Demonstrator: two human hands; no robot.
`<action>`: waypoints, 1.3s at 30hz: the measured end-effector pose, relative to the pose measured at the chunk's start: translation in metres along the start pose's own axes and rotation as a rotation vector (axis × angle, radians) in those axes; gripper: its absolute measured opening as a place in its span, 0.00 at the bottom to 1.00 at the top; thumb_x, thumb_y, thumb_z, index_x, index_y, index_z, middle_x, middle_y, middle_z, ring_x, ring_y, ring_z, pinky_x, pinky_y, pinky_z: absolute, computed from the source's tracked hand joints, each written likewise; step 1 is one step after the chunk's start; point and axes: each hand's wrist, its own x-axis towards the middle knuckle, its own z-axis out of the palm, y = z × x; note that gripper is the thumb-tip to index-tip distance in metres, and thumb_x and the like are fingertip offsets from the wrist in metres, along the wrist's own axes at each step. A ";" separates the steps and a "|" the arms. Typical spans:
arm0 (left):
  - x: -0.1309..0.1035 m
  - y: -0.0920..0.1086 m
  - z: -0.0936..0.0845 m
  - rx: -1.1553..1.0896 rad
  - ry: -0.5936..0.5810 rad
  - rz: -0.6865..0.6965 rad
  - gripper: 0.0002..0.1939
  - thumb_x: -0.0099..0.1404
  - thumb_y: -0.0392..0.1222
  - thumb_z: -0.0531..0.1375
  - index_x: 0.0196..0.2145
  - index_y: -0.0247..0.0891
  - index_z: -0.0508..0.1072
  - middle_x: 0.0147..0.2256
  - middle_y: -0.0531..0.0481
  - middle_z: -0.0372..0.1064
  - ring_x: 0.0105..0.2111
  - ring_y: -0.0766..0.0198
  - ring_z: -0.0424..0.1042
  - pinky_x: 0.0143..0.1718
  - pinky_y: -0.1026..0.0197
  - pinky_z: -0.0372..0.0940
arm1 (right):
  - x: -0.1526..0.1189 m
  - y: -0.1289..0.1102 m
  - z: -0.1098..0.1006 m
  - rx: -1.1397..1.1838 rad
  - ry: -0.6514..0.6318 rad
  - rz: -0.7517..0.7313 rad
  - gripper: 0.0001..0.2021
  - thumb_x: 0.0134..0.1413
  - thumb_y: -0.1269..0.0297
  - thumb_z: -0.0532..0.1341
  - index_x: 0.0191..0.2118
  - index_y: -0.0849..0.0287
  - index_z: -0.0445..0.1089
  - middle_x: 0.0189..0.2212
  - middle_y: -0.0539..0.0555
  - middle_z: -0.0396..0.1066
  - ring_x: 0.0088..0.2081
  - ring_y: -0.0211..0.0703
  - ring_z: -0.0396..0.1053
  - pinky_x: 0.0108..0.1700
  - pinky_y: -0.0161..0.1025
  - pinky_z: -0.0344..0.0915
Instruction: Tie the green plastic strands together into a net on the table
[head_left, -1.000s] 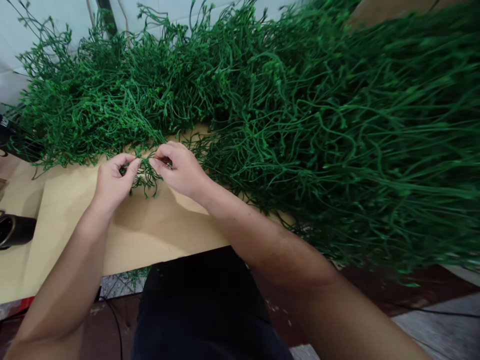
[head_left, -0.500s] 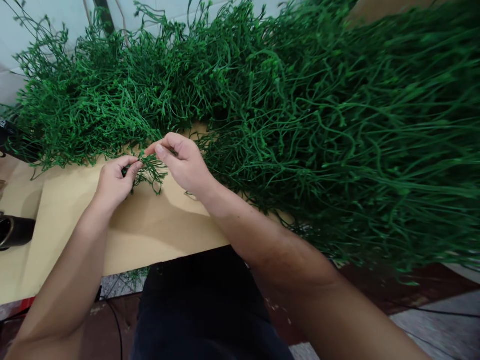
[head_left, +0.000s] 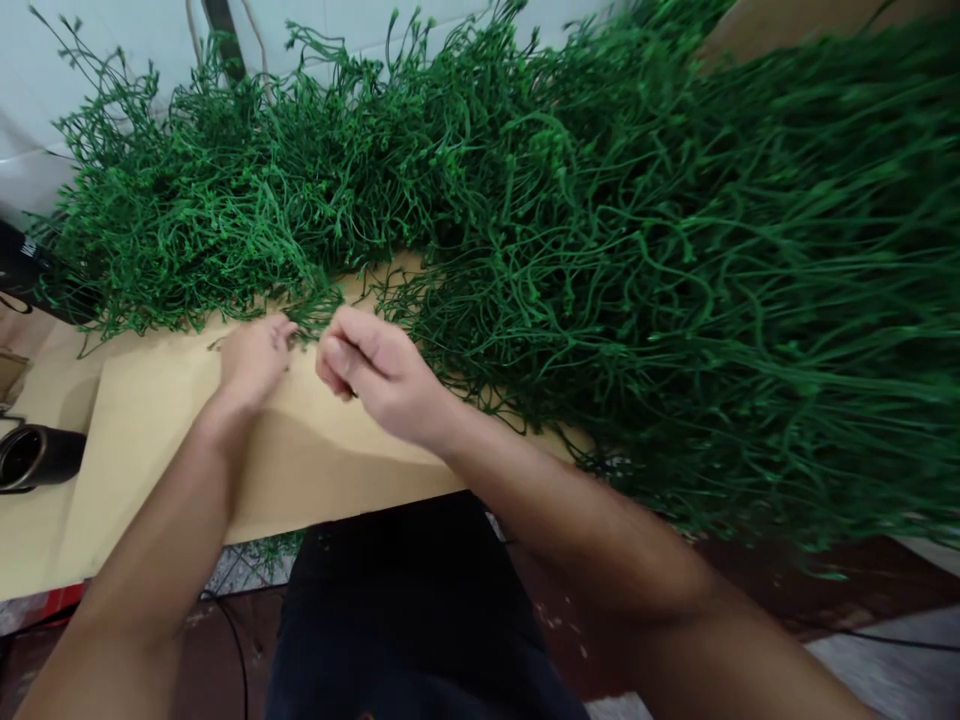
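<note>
On the surface (head_left: 322,455), our left hand (head_left: 253,362) lay at the left, its fingers too blurred to tell whether they gripped. Loose green stems (head_left: 311,312) lay just beyond, between both hands. Our right hand (head_left: 379,375) had its fingers curled closed, any hold hidden. Rightward spread the green heap (head_left: 637,260); such thin tangles, we judged, needed light, separate pinches.

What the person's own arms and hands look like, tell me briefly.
The left hand and right hand wear no gloves. Both forearms are bare, with no sleeves in view; the wrists show no watch or band. Blur hides whether rings are worn.
</note>
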 end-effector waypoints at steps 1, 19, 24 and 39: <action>0.003 -0.007 -0.002 0.022 0.044 -0.069 0.12 0.61 0.44 0.51 0.22 0.40 0.65 0.21 0.50 0.63 0.24 0.62 0.58 0.29 0.61 0.49 | -0.006 -0.010 -0.002 -0.019 -0.037 -0.069 0.12 0.61 0.67 0.47 0.25 0.56 0.53 0.21 0.49 0.60 0.24 0.33 0.59 0.30 0.35 0.58; -0.016 0.004 -0.029 -0.503 0.160 0.160 0.09 0.54 0.44 0.57 0.22 0.38 0.63 0.24 0.53 0.63 0.26 0.68 0.60 0.30 0.65 0.59 | -0.023 -0.011 -0.123 -1.051 0.427 0.188 0.12 0.54 0.62 0.57 0.43 0.62 0.68 0.45 0.66 0.65 0.52 0.61 0.60 0.51 0.61 0.62; -0.021 0.012 -0.023 -0.481 0.128 0.240 0.08 0.54 0.42 0.58 0.23 0.37 0.64 0.27 0.51 0.67 0.30 0.66 0.64 0.35 0.63 0.62 | 0.006 -0.003 -0.054 -0.795 0.150 -0.003 0.14 0.57 0.64 0.55 0.47 0.63 0.67 0.48 0.63 0.66 0.51 0.55 0.60 0.54 0.57 0.60; -0.024 0.004 -0.019 -0.244 0.055 0.335 0.10 0.59 0.45 0.57 0.25 0.38 0.70 0.27 0.51 0.68 0.29 0.64 0.66 0.34 0.61 0.60 | 0.044 0.035 -0.011 -0.511 -0.043 0.096 0.02 0.57 0.69 0.56 0.33 0.58 0.62 0.32 0.52 0.66 0.36 0.40 0.62 0.41 0.40 0.60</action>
